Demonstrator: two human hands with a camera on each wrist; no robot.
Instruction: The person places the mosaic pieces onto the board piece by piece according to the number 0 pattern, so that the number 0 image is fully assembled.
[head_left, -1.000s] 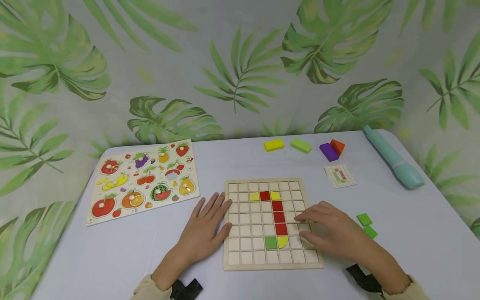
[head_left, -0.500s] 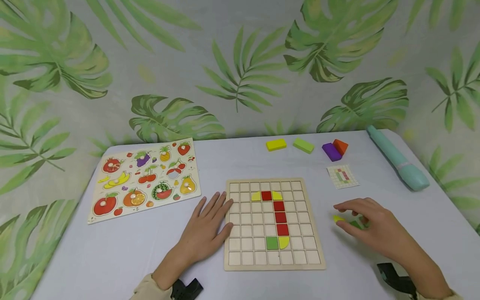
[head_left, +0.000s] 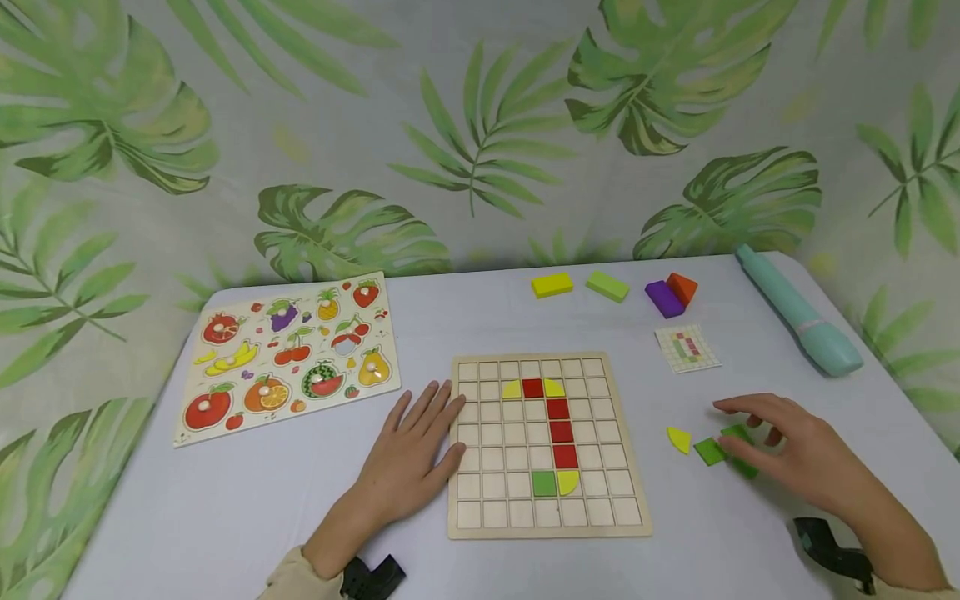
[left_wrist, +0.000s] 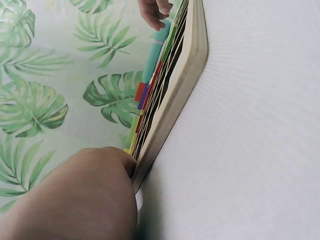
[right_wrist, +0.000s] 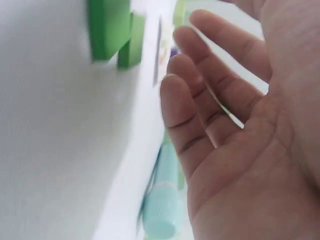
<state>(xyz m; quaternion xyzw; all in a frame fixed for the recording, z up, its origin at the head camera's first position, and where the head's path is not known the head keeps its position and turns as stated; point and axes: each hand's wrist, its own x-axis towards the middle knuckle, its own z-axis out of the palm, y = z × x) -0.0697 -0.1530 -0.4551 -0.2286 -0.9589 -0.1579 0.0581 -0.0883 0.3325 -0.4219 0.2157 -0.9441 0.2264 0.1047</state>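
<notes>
My left hand (head_left: 408, 458) lies flat with fingers spread, fingertips on the left rim of a wooden grid board (head_left: 551, 533). On the board sit several red square tiles (head_left: 561, 432), one green square tile (head_left: 544, 483) and several yellow quarter-round tiles (head_left: 568, 482). To the right of the board my right hand (head_left: 802, 454) hovers over loose green tiles (head_left: 708, 452), its fingers loosely bent and thumb apart. The right wrist view shows nothing in that palm, with green tiles (right_wrist: 110, 30) beyond the fingertips. A loose yellow quarter-round tile (head_left: 678, 440) lies left of the green ones.
A small pattern card (head_left: 687, 348) lies behind the loose tiles. Yellow (head_left: 552, 286), light green (head_left: 607, 286), purple (head_left: 664, 298) and orange (head_left: 682, 288) blocks stand at the back. A fruit puzzle board (head_left: 288, 358) is at left, a teal bottle-shaped object (head_left: 802, 312) at right.
My right hand has moved right, off the grid board to the loose green tiles. The loose yellow tile, first behind that hand, now lies in plain sight. The left hand has stayed put.
</notes>
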